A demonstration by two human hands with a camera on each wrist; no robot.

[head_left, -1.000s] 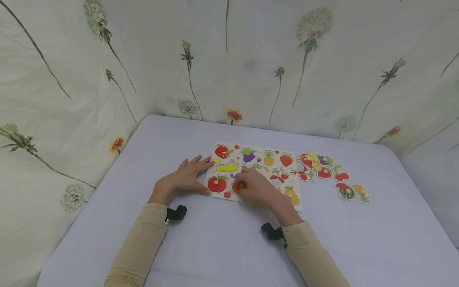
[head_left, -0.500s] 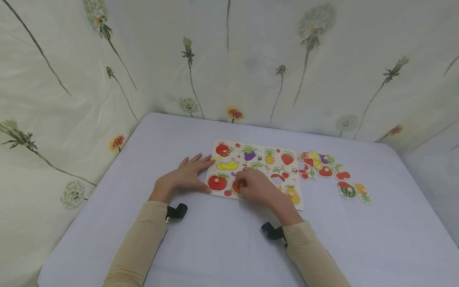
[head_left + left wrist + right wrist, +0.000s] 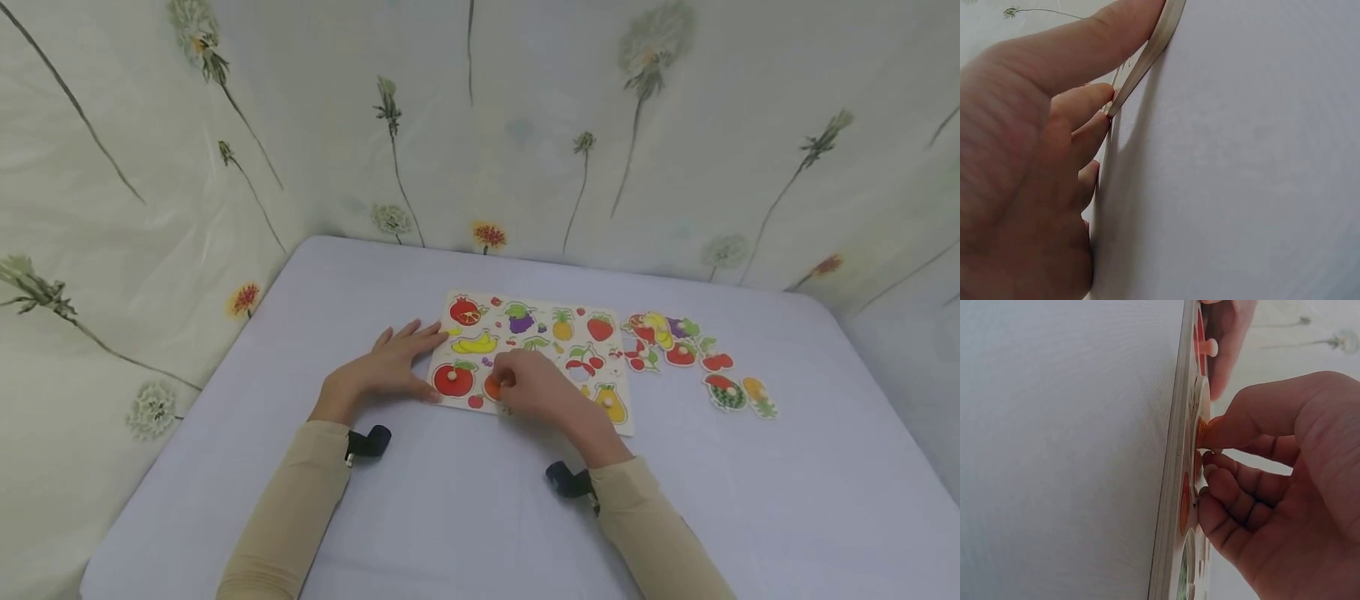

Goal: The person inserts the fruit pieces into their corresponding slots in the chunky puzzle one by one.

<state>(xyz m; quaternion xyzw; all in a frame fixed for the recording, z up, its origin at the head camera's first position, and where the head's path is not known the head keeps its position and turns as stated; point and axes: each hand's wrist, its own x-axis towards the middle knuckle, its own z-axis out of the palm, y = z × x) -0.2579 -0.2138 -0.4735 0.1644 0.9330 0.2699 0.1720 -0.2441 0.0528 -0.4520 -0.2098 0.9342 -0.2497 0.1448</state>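
Observation:
A white knobbed fruit puzzle board point(image 3: 495, 323) lies flat on the table. My left hand point(image 3: 386, 367) rests at its left edge, fingers spread and fairly straight; in the left wrist view the thumb touches the board's edge point(image 3: 1141, 72). My right hand point(image 3: 543, 387) is over the front row, where its thumb and fingers pinch a round orange puzzle piece point(image 3: 1200, 432). The fingers partly hide that piece and its slot. A red apple piece point(image 3: 453, 381) with a knob sits to its left in the board, and a yellow pear piece point(image 3: 610, 404) to its right.
Several loose pieces lie right of the board, some overlapping: bananas point(image 3: 659, 332), grapes point(image 3: 684, 327), cherries point(image 3: 642, 359), a watermelon point(image 3: 726, 393) and a pineapple point(image 3: 761, 397). A flowered cloth point(image 3: 517, 167) hangs behind the white-covered table point(image 3: 450, 517).
Both hands keep their places on the board, with the right still pinching the orange piece. Only the head view has shifted slightly.

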